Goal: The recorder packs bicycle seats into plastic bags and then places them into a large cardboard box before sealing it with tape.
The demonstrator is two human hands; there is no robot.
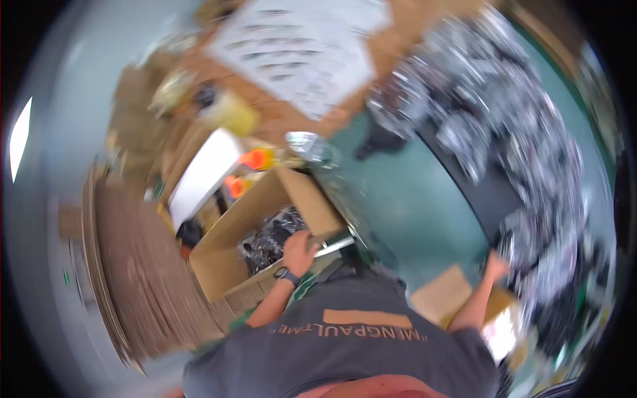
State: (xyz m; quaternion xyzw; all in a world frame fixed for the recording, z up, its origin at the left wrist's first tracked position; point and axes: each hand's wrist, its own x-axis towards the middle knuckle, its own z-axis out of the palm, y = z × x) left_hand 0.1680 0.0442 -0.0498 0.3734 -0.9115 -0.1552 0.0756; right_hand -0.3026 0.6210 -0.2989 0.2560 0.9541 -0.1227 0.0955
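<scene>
Minding the heap of clear plastic bags right of the open cardboard box, I'd do well to handle bags singly, lest they snag. The dark plastic-wrapped bundle lies inside the box. My left hand is at the box's near right side; my right hand, well right of the box, is at the heap's near edge (too blurred: I cannot tell how closed either grip is, or on what).
</scene>
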